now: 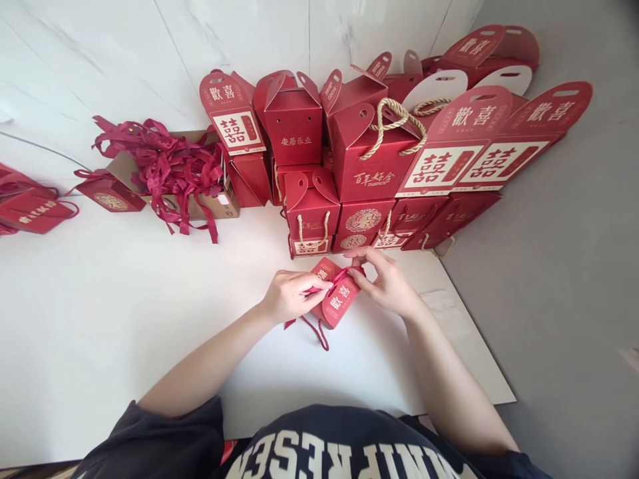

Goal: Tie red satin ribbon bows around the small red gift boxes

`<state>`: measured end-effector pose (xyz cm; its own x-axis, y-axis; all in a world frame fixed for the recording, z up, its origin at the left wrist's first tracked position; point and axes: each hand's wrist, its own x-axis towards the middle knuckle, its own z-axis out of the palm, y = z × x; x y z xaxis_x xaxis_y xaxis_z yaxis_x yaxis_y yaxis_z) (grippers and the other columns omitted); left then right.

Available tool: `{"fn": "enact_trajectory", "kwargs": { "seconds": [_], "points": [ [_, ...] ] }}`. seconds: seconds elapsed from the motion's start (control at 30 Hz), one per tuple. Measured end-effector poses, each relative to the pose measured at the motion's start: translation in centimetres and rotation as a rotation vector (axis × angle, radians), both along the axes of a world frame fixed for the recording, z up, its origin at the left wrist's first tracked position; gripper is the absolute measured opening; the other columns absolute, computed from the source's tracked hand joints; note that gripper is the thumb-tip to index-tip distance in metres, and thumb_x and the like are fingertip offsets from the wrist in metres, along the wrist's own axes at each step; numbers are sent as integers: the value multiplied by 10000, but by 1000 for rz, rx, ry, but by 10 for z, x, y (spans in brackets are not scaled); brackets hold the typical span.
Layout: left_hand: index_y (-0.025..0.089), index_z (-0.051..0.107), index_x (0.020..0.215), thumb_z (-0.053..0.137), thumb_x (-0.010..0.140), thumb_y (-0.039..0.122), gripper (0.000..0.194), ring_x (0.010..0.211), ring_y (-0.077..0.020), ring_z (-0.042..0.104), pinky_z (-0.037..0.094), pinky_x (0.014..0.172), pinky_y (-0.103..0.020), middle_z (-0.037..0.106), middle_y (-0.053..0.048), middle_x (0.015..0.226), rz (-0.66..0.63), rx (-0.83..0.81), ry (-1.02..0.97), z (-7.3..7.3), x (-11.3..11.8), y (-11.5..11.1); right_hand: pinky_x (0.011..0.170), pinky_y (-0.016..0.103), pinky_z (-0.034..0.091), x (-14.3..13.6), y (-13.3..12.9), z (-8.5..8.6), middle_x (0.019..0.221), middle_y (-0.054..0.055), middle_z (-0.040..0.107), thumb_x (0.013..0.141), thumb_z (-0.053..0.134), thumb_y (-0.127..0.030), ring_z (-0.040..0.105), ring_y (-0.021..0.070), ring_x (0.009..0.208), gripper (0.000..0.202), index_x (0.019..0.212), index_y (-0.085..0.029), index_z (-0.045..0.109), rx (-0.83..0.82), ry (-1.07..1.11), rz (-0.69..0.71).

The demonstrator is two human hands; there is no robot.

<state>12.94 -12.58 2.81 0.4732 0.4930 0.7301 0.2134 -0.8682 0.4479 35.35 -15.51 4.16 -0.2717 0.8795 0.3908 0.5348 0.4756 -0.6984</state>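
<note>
Left hand (294, 293) pinches crimson ribbon (341, 274), fingers nearly closed | Right hand (387, 283), half-curled, grips ribbon farther right | Red gift box (333, 313): on table (214, 279), before stacked boxes (369, 159) | Judgement: light, even tension should avoid creasing flaps (345, 291)

It's the left forearm (214, 352) slanting in over the near edge of the table (124, 332), the right forearm (452, 372) crossing close by the near right corner! Look at that left hand (292, 294): back up, thumb and forefinger pinched together. Facing it, the right hand (389, 285), wrist nearly straight, forefinger arched, thumb angled inward, fingertips near the left's.
</note>
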Motion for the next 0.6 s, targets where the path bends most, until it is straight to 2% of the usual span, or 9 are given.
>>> {"fn": "enact_trajectory", "kwargs": {
  "seconds": [0.1,0.17,0.2,0.27,0.33,0.37,0.43,0.5,0.6],
  "points": [
    [180,698,822,703,761,113,91,472,-57,600,498,500,-161,746,19,691,-12,0,-2,-1,-1,1,775,354,493,14,5,-4,885,51,581,829,452,-33,588,210,838,336,1067,-233,580,103,-108,-163],
    [179,694,828,707,754,104,106,478,-59,601,497,499,-164,748,20,702,-21,-3,-1,-2,-1,1,815,405,484,30,5,2,931,73,594,775,442,3,585,246,899,391,1044,-231,602,125,-223,-271],
    [179,692,831,707,754,101,110,482,-59,601,497,500,-165,749,18,707,-25,-5,2,-2,-1,1,863,441,470,37,3,7,980,80,606,767,465,-7,581,269,962,399,1065,-233,603,95,-267,-272],
    [177,691,829,703,761,102,102,488,-58,602,497,503,-163,749,14,707,-28,-8,4,-1,-1,1,962,473,438,46,-1,20,1134,76,607,787,561,-94,548,293,1116,395,1145,-257,583,-46,-260,-88],
    [179,690,824,698,771,113,85,480,-57,593,493,498,-163,743,16,691,-24,-1,4,-1,-1,2,1018,441,424,45,-5,30,1268,57,574,851,612,-258,525,274,1201,357,1202,-287,561,-250,-138,131],
    [180,690,822,698,774,118,79,469,-55,583,487,492,-164,739,20,680,-21,6,5,-1,-1,2,1024,423,424,40,-5,33,1300,49,564,885,591,-342,522,266,1216,315,1196,-293,567,-330,-59,180],
    [184,691,824,697,777,128,74,457,-51,566,477,487,-167,731,29,668,-14,16,17,-1,-1,2,1025,404,416,27,-1,32,1276,45,582,959,454,-455,528,253,1209,276,1081,-273,621,-412,79,180],
    [191,694,829,692,783,137,71,449,-46,553,467,486,-169,721,43,655,-7,21,28,-2,-2,2,1022,398,404,11,7,25,1169,55,620,986,355,-507,547,244,1153,410,901,-231,646,-426,149,148],
    [205,696,841,682,793,148,76,449,-43,549,460,490,-171,716,56,656,-2,34,38,-3,-3,2,859,372,487,-6,16,14,1044,57,643,965,351,-573,608,208,908,481,797,-203,609,-559,221,199]
  ]
}}
